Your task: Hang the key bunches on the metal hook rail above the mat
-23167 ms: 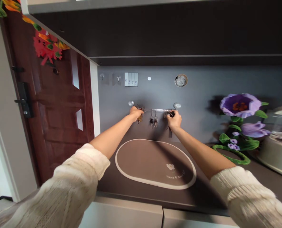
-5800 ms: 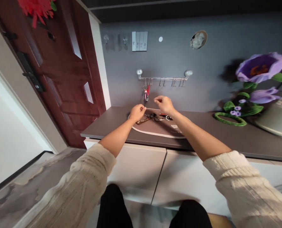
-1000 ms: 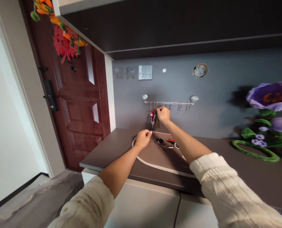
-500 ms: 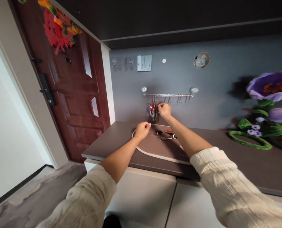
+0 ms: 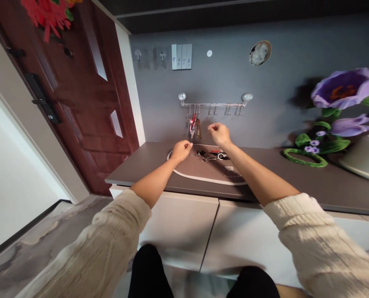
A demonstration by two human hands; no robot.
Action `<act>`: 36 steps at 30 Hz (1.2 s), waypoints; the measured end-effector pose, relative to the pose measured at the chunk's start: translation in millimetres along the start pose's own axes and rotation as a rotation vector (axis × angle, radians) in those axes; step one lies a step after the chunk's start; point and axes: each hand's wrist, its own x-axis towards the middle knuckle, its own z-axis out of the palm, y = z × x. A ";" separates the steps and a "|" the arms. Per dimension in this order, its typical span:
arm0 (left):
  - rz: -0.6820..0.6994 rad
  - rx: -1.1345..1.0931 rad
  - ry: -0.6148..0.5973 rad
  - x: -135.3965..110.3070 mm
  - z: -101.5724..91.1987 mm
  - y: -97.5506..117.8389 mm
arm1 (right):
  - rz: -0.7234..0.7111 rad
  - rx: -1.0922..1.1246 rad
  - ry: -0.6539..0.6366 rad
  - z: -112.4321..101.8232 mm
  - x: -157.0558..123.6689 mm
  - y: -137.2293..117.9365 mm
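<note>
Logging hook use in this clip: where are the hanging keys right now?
In the head view, the keys hang from the left end of the hook rail, above the mat, between the left hand and the right hand.

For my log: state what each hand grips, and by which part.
The left hand and right hand show nothing held; pinched fingers could hide something tiny.

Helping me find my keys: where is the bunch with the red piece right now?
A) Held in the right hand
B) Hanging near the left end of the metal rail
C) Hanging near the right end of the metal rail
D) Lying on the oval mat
B. The keys with the red piece hang from a hook near the left end of the metal rail.
</note>
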 end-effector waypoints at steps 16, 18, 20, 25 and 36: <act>0.151 0.354 -0.206 -4.3 6.9 12.8 | -0.138 -0.403 -0.400 1.9 -63.0 18.6; 0.140 0.370 -0.226 -3.7 7.7 13.3 | -0.155 -0.435 -0.420 3.6 -63.4 17.5; 0.147 0.373 -0.242 -3.1 8.3 13.5 | -0.177 -0.471 -0.442 5.2 -64.2 16.3; 0.185 0.371 -0.290 -1.7 9.7 13.0 | -0.208 -0.542 -0.463 8.3 -65.6 15.8; 0.259 0.373 -0.265 -3.2 8.5 16.7 | -0.103 -0.389 -0.419 8.4 -66.6 16.2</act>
